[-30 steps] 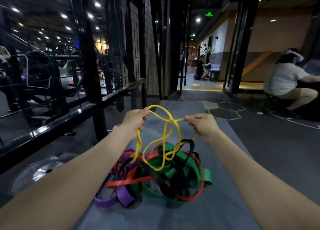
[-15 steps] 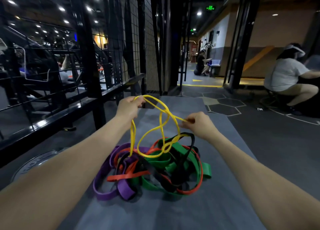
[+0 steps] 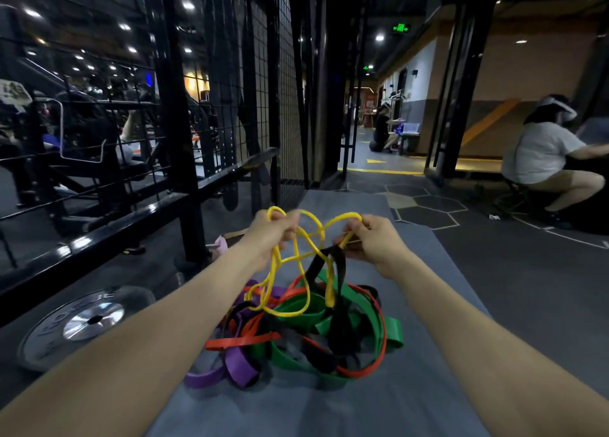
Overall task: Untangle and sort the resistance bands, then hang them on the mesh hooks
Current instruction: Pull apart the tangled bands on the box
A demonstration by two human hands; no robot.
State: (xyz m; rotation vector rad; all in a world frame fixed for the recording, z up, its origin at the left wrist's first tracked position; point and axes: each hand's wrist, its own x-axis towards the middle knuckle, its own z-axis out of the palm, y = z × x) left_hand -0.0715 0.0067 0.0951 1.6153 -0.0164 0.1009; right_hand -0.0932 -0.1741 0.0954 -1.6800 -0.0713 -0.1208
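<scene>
Yellow band [image 3: 298,265], gripped by left hand [image 3: 272,233] and right hand [image 3: 372,242], trails straight down into the tangled pile [image 3: 306,334], snagging a black band [image 3: 339,265] beside the right hand.

- Yellow band [image 3: 298,258]: thin, rubbery, smooth, slight sheen; pinched by left hand [image 3: 272,235] and right hand [image 3: 375,238].
- Pile on the mat: green band [image 3: 298,359], purple band [image 3: 239,365], red band [image 3: 379,337] and black band [image 3: 336,271], all flat rubber; black one dull matt.
- Mat [image 3: 412,400]: grey, matt, soft-looking, faintly textured.
- Mesh panel [image 3: 260,83]: black-painted wire, matt.
- Rail [image 3: 108,230]: black metal, glossy, catching ceiling lights.
- Weight plate [image 3: 75,324]: dark rubbery rim, bright polished metal centre.
- Floor [image 3: 527,288]: dark, matt, fine-grained.
</scene>
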